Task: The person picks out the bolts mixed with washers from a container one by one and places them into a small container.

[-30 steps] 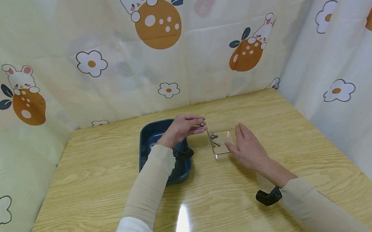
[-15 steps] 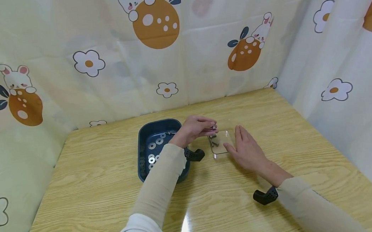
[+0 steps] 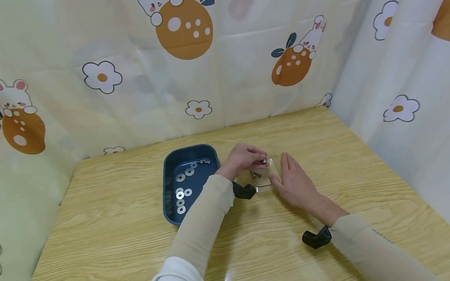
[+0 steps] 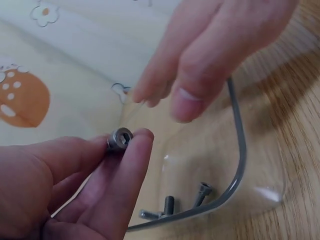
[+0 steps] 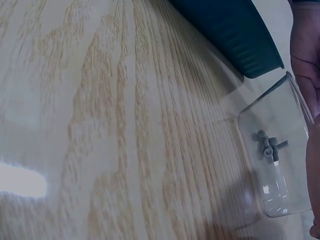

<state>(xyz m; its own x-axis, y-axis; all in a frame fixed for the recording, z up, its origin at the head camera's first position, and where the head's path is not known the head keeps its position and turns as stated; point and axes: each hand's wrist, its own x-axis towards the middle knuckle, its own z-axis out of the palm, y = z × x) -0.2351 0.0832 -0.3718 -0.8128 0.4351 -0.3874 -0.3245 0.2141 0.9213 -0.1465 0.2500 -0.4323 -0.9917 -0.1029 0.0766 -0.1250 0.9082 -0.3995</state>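
Observation:
My left hand point(image 3: 245, 158) pinches a silver socket-head bolt point(image 4: 120, 139) between thumb and fingers, its hex recess facing the left wrist camera. The hand is over the left part of a small clear plastic box point(image 3: 264, 185). Inside the box lie several loose bolts point(image 4: 169, 205), seen through the wall in the right wrist view too. My right hand point(image 3: 295, 183) lies along the box's right side with fingers straight and thumb apart, holding nothing. Part of the box's far side is hidden behind the left hand in the head view.
A dark blue tray point(image 3: 165, 183) stands left of the box, partly behind the left forearm. Several flat washers point(image 3: 180, 177) and a bolt point(image 3: 204, 162) lie in it. Patterned curtains point(image 3: 138, 107) hang behind the wooden table point(image 3: 111, 242).
My left hand has moved right with the bolt, from beside the blue tray to over the clear box, uncovering the washers. The right hand stays at the box.

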